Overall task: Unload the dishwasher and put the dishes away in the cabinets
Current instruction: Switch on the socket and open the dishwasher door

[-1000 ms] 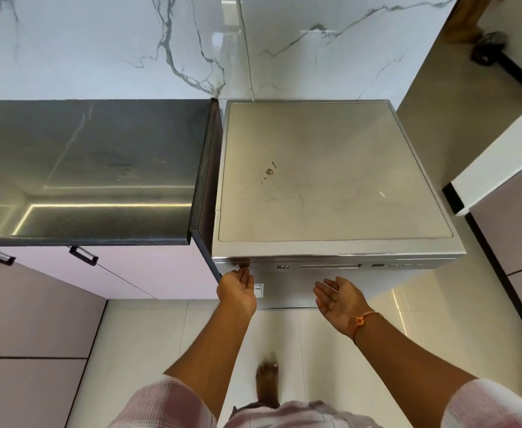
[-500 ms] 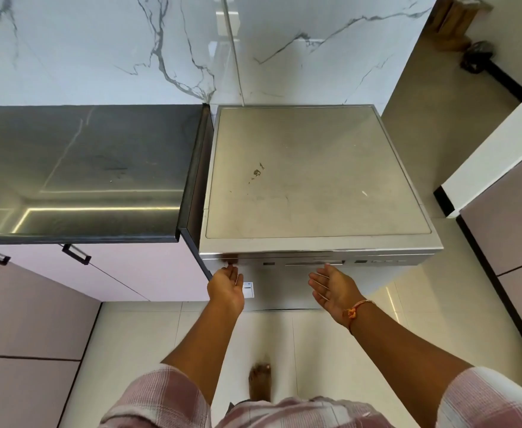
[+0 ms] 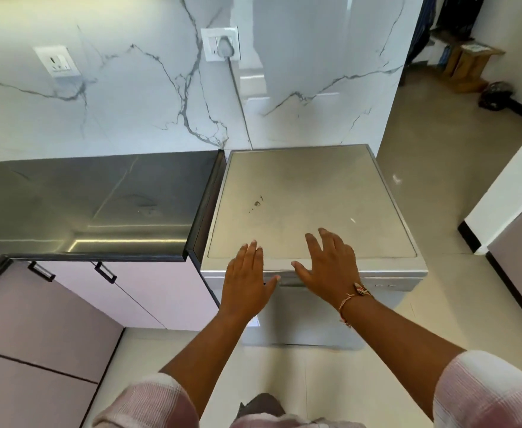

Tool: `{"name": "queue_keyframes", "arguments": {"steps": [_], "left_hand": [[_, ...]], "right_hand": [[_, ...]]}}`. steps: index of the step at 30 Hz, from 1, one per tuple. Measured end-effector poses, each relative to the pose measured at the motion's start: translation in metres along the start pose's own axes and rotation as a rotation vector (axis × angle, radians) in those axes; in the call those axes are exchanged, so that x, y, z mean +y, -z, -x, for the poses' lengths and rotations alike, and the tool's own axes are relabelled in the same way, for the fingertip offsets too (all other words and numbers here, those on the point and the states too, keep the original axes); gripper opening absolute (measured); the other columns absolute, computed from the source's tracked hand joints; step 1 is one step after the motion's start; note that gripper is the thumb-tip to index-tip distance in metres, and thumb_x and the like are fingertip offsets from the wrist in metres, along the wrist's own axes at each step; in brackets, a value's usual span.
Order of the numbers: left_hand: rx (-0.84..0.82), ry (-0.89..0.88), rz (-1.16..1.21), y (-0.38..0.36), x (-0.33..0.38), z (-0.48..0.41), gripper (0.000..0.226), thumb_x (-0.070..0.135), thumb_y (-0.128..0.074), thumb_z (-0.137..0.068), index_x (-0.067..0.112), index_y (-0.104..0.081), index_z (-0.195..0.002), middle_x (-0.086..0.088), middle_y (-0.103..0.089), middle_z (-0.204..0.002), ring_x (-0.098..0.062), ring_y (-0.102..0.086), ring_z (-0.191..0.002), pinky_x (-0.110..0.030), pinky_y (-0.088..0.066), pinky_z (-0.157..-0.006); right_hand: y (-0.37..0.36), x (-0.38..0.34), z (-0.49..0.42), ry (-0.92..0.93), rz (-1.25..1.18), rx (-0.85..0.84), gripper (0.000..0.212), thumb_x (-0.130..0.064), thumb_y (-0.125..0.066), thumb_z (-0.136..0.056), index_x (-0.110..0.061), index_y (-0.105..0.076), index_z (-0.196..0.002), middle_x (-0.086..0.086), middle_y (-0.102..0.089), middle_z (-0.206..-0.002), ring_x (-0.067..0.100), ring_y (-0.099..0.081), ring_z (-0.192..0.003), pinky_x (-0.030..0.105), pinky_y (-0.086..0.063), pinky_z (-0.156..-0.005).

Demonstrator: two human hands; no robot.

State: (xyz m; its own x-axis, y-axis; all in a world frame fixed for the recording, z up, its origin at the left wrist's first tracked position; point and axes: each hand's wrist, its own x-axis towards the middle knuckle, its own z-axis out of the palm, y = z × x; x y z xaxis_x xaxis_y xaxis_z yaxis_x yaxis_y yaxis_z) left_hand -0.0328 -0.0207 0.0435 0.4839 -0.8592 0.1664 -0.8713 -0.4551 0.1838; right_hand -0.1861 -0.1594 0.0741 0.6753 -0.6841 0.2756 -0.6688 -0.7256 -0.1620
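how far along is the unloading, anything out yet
Barely started. Done: nothing visible; the dishwasher looks shut, with nothing unloaded in view. In hand: left hand and right hand, fingers straight, are spread over its front top edge. Left: open it, unload, open the shut cabinets and stow everything.

Dark countertop (image 3: 93, 205), marble wall (image 3: 130, 103)

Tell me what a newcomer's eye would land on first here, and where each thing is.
Two bare hands, the left hand and the right hand, reach with straight, spread fingers over the front edge of the silver dishwasher at centre. A thread bracelet circles the right wrist. To the left runs a glossy dark countertop, backed by a white, grey-veined marble wall.
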Motion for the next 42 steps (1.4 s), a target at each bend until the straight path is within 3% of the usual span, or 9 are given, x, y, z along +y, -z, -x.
{"name": "queue_keyframes", "arguments": {"steps": [5, 15, 19, 27, 42], "left_hand": [[0.031, -0.002, -0.096, 0.029, -0.009, -0.045, 0.085, 0.073, -0.016, -0.091, 0.019, -0.007, -0.155, -0.002, 0.003, -0.163, -0.022, 0.003, -0.15, -0.038, 0.001, -0.117], [0.273, 0.015, 0.066, 0.098, -0.07, -0.225, 0.082, 0.068, -0.021, -0.094, 0.013, -0.013, -0.154, -0.005, -0.01, -0.162, -0.021, -0.007, -0.15, -0.039, -0.016, -0.12], [0.278, -0.004, 0.051, 0.132, -0.107, -0.334, 0.083, 0.066, -0.023, -0.094, 0.01, -0.009, -0.154, -0.007, -0.006, -0.163, -0.021, -0.003, -0.15, -0.039, -0.013, -0.121], [0.3, -0.104, -0.019, 0.19, -0.144, -0.505, 0.087, 0.064, -0.034, -0.094, 0.007, -0.008, -0.154, -0.013, -0.01, -0.162, -0.027, -0.01, -0.15, -0.046, -0.018, -0.119], [0.302, -0.12, -0.022, 0.188, -0.171, -0.613, 0.087, 0.066, -0.032, -0.093, 0.006, -0.011, -0.154, -0.012, -0.012, -0.162, -0.025, -0.011, -0.15, -0.048, -0.015, -0.119]], "right_hand": [[0.018, -0.005, -0.039, 0.036, 0.113, -0.025, 0.076, -0.073, -0.04, -0.082, -0.02, -0.05, -0.136, 0.019, -0.042, -0.148, 0.037, -0.041, -0.134, 0.05, -0.042, -0.099], [0.047, -0.042, -0.189, 0.01, 0.095, 0.021, 0.073, -0.071, -0.034, -0.088, -0.022, -0.047, -0.141, 0.017, -0.035, -0.153, 0.034, -0.033, -0.142, 0.049, -0.038, -0.105], [0.062, -0.072, -0.277, 0.047, 0.082, 0.04, 0.071, -0.066, -0.033, -0.093, -0.023, -0.033, -0.15, 0.014, -0.02, -0.161, 0.031, -0.018, -0.148, 0.047, -0.026, -0.115], [0.079, -0.1, -0.383, 0.051, 0.127, 0.098, 0.067, -0.063, -0.04, -0.094, -0.023, -0.036, -0.147, 0.013, -0.026, -0.159, 0.031, -0.023, -0.147, 0.046, -0.028, -0.114], [0.082, -0.073, -0.448, 0.018, 0.188, 0.146, 0.064, -0.061, -0.042, -0.094, -0.022, -0.038, -0.145, 0.013, -0.03, -0.157, 0.03, -0.027, -0.145, 0.045, -0.031, -0.112]]}}
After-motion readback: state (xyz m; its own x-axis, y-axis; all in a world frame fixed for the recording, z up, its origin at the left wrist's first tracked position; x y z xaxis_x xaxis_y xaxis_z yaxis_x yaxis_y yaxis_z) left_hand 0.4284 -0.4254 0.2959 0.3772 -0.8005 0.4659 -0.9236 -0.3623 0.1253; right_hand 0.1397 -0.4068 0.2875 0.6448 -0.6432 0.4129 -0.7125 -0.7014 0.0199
